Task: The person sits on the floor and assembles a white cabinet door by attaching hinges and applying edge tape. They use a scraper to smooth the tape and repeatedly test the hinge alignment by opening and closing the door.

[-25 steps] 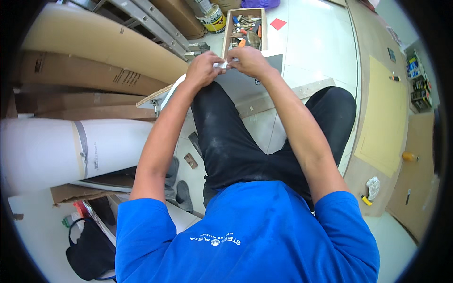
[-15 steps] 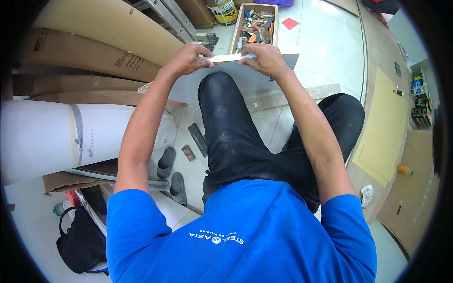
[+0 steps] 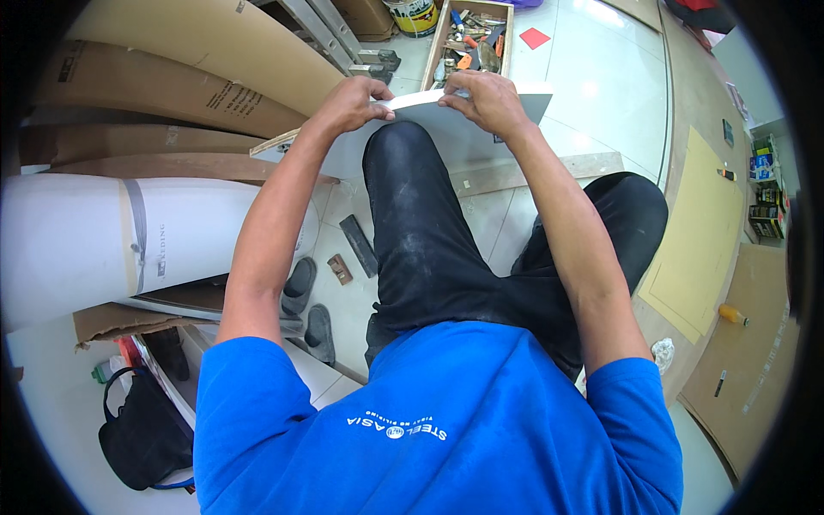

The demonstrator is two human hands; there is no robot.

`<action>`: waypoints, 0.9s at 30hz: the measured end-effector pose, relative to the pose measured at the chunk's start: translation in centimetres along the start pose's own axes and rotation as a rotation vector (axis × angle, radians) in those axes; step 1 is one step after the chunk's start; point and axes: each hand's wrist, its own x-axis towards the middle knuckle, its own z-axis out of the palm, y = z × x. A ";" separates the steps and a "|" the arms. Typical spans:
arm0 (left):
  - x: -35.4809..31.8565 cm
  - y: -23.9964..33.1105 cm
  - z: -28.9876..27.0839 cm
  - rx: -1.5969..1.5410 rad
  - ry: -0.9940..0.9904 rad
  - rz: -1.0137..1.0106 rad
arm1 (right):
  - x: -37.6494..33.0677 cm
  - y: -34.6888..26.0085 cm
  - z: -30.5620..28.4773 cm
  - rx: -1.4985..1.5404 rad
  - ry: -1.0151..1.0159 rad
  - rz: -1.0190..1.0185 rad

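Observation:
A pale grey board (image 3: pixel 459 130) stands on edge in front of my right-bent knees, its white top edge facing up. At the left of that edge my left hand (image 3: pixel 359 103) has its fingers closed around it, thumb on the near face. My right hand (image 3: pixel 487 101) pinches the same edge further right, with a short stretch of white edge between the hands. Bare wood shows at the board's far left end. Whether a separate thin strip lies under my fingers cannot be made out.
Beyond the board stands a wooden box (image 3: pixel 438 43) of hand tools beside a paint bucket (image 3: pixel 414 17) and a ladder (image 3: pixel 330 34). Cardboard rolls (image 3: pixel 163 86) and a white roll (image 3: pixel 197 227) line the left. Slippers (image 3: pixel 319 333), a small wooden block (image 3: pixel 340 269) and a dark bar (image 3: pixel 359 245) lie on the floor.
The board's top edge has tipped slightly, showing more of its white edge and left end. My left hand has shifted a little to the right; both hands keep hold of the edge.

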 end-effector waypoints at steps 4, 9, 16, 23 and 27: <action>-0.3 0.4 0.5 0.029 0.025 -0.048 | 0.1 0.1 0.0 -0.016 -0.046 0.024; -0.7 0.6 1.0 0.026 0.070 -0.047 | -0.6 -0.4 0.5 -0.044 -0.005 -0.156; -0.5 -0.2 -0.3 0.217 0.020 0.136 | -1.4 -1.7 0.5 -0.251 -0.074 -0.161; -7.2 -2.9 -6.2 0.087 0.016 0.030 | 0.8 -3.7 3.0 0.019 -0.015 -0.096; -9.4 -5.0 -9.0 0.121 0.080 0.015 | 2.6 -4.5 4.0 0.056 -0.062 -0.041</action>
